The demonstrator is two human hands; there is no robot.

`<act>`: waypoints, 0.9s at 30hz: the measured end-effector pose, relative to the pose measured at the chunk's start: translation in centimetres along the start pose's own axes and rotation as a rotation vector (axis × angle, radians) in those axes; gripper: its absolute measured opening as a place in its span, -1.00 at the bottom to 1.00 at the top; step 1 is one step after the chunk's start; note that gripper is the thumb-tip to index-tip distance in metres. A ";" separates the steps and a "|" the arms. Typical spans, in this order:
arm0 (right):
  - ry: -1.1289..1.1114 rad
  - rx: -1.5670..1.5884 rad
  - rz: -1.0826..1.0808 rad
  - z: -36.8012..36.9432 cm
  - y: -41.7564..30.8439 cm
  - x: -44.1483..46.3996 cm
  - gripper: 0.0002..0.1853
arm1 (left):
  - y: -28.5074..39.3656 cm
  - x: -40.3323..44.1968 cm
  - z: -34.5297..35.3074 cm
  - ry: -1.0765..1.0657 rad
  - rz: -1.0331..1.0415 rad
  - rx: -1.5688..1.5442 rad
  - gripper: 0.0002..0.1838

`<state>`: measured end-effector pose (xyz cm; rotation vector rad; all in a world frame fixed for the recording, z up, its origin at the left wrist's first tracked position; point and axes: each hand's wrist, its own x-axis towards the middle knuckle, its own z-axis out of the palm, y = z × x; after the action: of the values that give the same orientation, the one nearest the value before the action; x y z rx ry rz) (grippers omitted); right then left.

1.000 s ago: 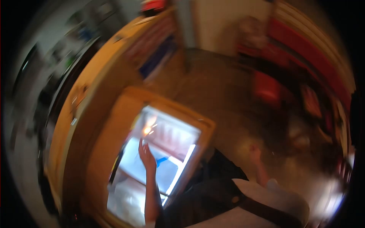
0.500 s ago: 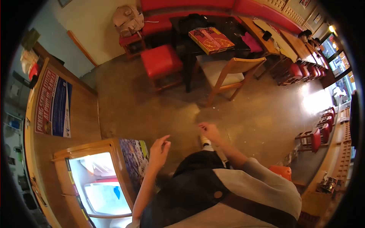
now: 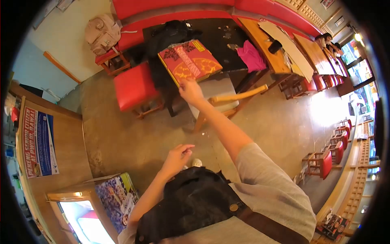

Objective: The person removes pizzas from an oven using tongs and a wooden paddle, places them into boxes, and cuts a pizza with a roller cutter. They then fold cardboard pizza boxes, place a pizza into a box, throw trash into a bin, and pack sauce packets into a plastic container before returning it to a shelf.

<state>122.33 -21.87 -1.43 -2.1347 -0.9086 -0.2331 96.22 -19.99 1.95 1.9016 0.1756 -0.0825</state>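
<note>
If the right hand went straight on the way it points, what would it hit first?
Most likely the near edge of the red box on the black table. The right hand's fingertips overlap that edge in view; whether they touch it is unclear.

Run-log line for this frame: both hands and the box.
right hand: at near edge of red flat box, grip unclear | left hand: nothing visible held, over floor | box: on black table

Glossy printed cardboard box [image 3: 189, 61], dark smooth bench [image 3: 221, 44], shiny red padded stool [image 3: 135, 86], smooth wooden chair back [image 3: 239, 95], matt pink cloth [image 3: 251, 57], soft fabric backpack [image 3: 103, 34], worn brown floor [image 3: 260, 122] that shone near the windows, black cloth apron [image 3: 195, 199]
</note>
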 end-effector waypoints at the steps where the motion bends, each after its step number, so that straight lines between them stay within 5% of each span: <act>1: -0.065 -0.074 0.007 0.8 0.5 2.2 -0.82 | -0.4 1.7 -0.5 -0.001 -0.031 -0.008 -0.74; 10: -0.505 -0.438 0.091 8.9 3.8 14.8 -0.75 | -1.8 16.4 -8.4 0.161 -0.009 -0.027 -0.76; 13: -0.719 -0.470 -0.015 11.5 6.6 15.8 -0.78 | -2.0 18.9 -10.0 0.182 -0.051 -0.097 -0.76; 19: -0.721 -0.434 -0.267 10.8 8.2 16.0 -0.84 | -3.9 23.1 -13.4 0.202 -0.094 -0.146 -0.76; 23: -0.748 -0.357 -0.076 4.3 4.8 18.9 -0.79 | -4.0 25.4 -15.1 0.296 -0.060 -0.202 -0.76; 27: -0.466 -0.114 0.030 -9.0 4.9 24.8 -0.81 | -3.7 27.9 -15.4 0.326 -0.129 -0.173 -0.78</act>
<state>144.84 -17.44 12.54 -2.3531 -1.1444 0.2468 122.70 -2.03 -0.42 1.7197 0.5107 0.1522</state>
